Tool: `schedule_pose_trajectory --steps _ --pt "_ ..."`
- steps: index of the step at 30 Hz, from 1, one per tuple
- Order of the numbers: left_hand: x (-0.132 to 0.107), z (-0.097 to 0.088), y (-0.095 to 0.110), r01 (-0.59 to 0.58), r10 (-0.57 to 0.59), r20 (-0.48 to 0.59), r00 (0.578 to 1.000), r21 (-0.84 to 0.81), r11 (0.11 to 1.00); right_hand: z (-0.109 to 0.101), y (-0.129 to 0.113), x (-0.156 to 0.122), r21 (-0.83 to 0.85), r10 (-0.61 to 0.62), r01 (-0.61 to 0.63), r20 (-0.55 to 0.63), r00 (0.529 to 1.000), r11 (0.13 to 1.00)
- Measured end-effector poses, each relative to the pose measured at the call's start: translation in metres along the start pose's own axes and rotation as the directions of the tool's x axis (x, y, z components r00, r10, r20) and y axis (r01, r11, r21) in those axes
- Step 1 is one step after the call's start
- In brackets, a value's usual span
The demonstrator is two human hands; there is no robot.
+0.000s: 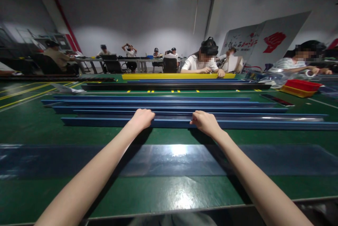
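A long blue channel strip (171, 124) lies across the green table, the nearest of several such strips. My left hand (143, 118) is closed around its upper edge, left of the middle. Farther right along the same strip, my right hand (205, 122) is closed on that edge too, thumb side turned inward. Both sets of fingertips are partly hidden behind the strip. Between my forearms and under them, a flat, glossy clear plastic sheet (179, 164) stretches from side to side.
More blue strips (169, 109) lie parallel just behind. Beyond them are a black strip (169, 86), a yellow strip (158, 76) by a co-worker (192, 63), a phone (277, 100) and a red tray (301, 86). The table edge (227, 207) is near me.
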State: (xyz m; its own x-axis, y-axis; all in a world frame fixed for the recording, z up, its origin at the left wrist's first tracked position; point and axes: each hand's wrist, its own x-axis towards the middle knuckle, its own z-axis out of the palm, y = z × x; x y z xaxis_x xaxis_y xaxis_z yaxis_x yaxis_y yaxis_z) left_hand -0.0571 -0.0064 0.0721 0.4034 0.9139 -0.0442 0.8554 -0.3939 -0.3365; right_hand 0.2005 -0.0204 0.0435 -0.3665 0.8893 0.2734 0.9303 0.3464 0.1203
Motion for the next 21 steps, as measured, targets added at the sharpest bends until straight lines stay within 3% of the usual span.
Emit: schedule_pose_trajectory --steps 5,9,14,21 --pt "0.018 -0.004 0.028 -0.145 0.136 -0.134 0.982 -0.060 0.988 0.002 -0.023 0.008 -0.029 -0.001 0.000 -0.021 1.000 1.000" --pt "0.028 0.004 0.043 -0.202 0.185 -0.218 0.958 -0.055 0.978 0.006 -0.036 0.015 -0.013 -0.012 0.012 -0.042 0.999 1.000" --pt "0.030 0.013 0.040 -0.184 0.161 -0.280 0.946 -0.056 0.981 0.009 -0.034 0.018 0.018 -0.009 0.010 -0.041 0.999 1.000" --pt "0.028 0.012 0.023 -0.180 0.162 -0.200 0.966 -0.080 0.980 0.011 0.002 0.001 -0.027 -0.003 0.003 -0.004 1.000 1.000"
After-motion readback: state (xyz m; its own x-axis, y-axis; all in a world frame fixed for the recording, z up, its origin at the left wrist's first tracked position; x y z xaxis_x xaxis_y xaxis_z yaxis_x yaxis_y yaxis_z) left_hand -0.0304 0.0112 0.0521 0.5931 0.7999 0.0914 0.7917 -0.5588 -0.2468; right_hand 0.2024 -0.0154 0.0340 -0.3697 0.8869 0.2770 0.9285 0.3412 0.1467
